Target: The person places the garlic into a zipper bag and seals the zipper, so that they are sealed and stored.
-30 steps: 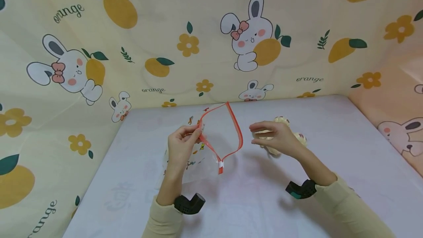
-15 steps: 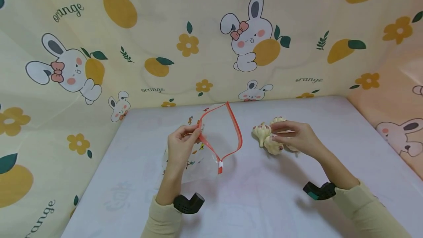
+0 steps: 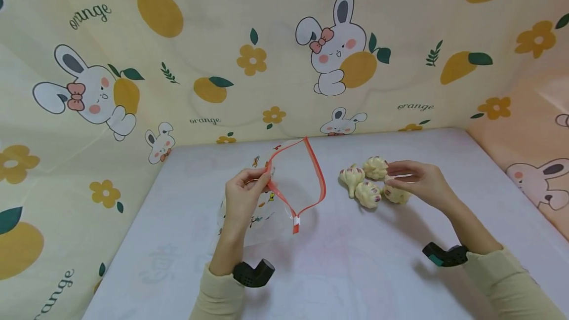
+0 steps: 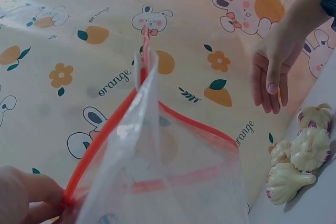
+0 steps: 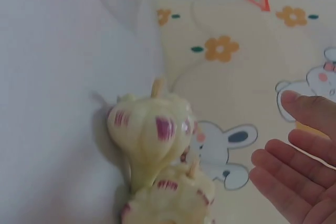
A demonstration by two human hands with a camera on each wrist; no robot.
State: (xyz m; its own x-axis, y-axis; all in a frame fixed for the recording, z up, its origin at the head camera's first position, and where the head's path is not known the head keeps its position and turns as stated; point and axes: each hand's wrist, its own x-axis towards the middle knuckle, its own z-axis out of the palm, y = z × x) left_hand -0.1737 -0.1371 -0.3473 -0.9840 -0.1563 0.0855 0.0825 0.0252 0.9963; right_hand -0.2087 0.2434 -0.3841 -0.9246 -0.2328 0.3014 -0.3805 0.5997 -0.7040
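Note:
My left hand (image 3: pixel 242 194) pinches the red rim of a clear plastic slider bag (image 3: pixel 318 169) printed with small colourful figures. The bag's mouth gapes toward the right, with a white slider (image 3: pixel 297 220) at its near corner. Several cream garlic bulbs (image 3: pixel 368 194) with purple marks lie clustered on the table to the right of the bag. Over the right side of that cluster hovers my right hand (image 3: pixel 420 181), holding nothing. In the right wrist view its fingers (image 5: pixel 291 174) are extended, apart from the nearest garlic bulb (image 5: pixel 152 129). My left hand partly hides the bag's body.
A pale cloth covers the table (image 3: pixel 178 270). Behind it and along both sides hangs a sheet (image 3: pixel 275 83) printed with rabbits and oranges. Each wrist wears a black camera, such as the left one (image 3: pixel 254 273).
My right hand has moved rightward across the garlic cluster, uncovering the bulbs, one of which now sits left of the others. My left hand and the bag have stayed in place.

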